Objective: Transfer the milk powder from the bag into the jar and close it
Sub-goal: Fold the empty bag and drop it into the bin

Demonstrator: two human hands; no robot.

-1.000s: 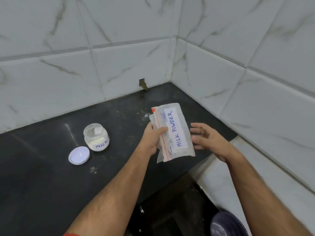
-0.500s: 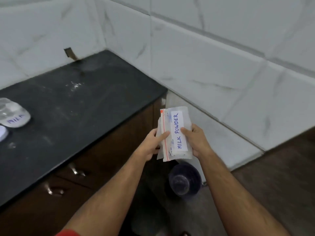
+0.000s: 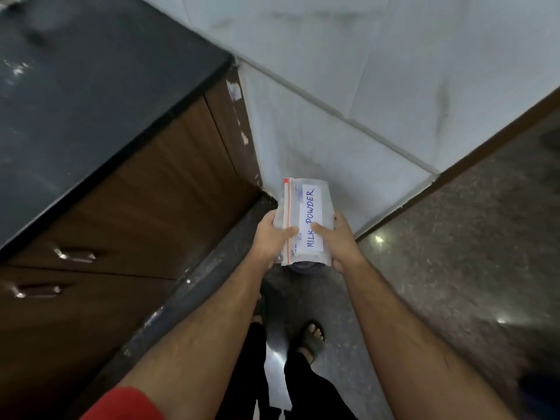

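A clear zip bag [image 3: 306, 204] with a red seal strip and a white label reading MILK POWDER is held upright in front of me, off the counter and over the floor. My left hand [image 3: 270, 239] grips its left edge by the seal, thumb on the front. My right hand [image 3: 336, 241] grips its right side, thumb across the label. The jar and its lid are out of view.
The black counter [image 3: 91, 95] runs along the upper left, with brown drawers and metal handles [image 3: 74, 256] below. White tiled wall [image 3: 348, 86] fills the top right. A dark round object [image 3: 304, 267] peeks out under the bag. My sandalled feet [image 3: 312, 338] stand on the speckled floor.
The view swung right and down, away from the counter; the jar and lid left the frame. My right hand closed onto the bag, now held by both hands over the floor.
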